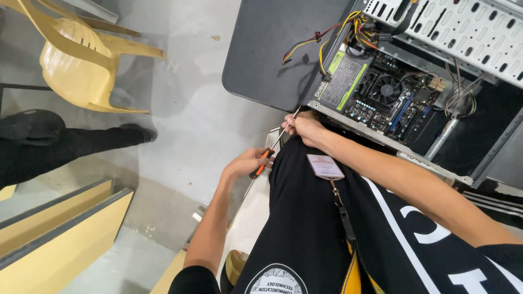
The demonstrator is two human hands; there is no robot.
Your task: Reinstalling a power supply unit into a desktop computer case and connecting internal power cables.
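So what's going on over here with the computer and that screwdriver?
A person is working on an open computer case lying on a dark table, its motherboard exposed. Their left hand grips the orange-and-black handle of a screwdriver, while the right hand steadies the shaft near its tip, which sits at the corner edge of the case. A yellow plastic chair stands on the floor nearby.

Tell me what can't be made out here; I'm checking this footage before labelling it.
Head view:
- Screwdriver tip: too small, at the computer case edge.
- Right hand fingertips: curled around the shaft.
- Left hand palm: turned away.
- Motherboard parts: too small.
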